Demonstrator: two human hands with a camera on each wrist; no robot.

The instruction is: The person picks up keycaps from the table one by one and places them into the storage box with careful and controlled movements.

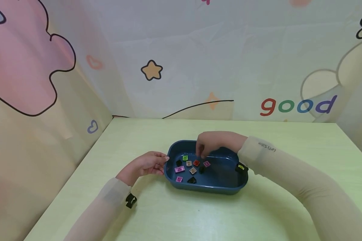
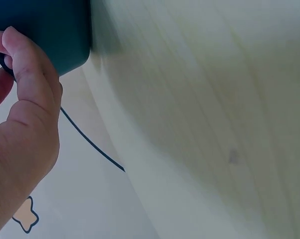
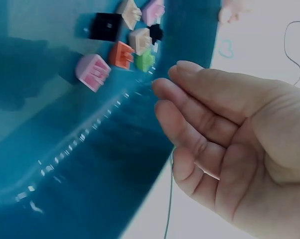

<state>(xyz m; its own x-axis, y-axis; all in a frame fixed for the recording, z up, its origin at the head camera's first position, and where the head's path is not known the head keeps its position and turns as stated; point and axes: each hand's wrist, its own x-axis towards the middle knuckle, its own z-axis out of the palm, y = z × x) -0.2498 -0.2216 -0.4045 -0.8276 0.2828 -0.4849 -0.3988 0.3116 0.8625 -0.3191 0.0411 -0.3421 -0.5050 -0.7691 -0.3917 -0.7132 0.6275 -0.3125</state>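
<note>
A dark blue tray (image 1: 205, 191) with rounded corners stands on the table and holds several small plastic building bricks. My left hand (image 1: 149, 163) grips the tray's left rim between thumb and fingers; the left wrist view has the fingers (image 2: 30, 67) against its outer side. Over the tray's far part hovers my right hand (image 1: 209, 143), fingers loosely bent, with nothing held in the right wrist view. Closest below it are a red brick (image 1: 196, 163), a pink brick (image 1: 206, 164) and a green brick (image 1: 185, 158). Beige and black bricks lie among them, mostly toward the tray's left half.
A pale yellow-green table (image 1: 181, 217) surrounds the tray. Behind it hangs a printed backdrop (image 1: 187, 67) with a star and the word "good". Each sleeve has a black strap piece, the right one (image 1: 241, 167) beside the tray's right rim.
</note>
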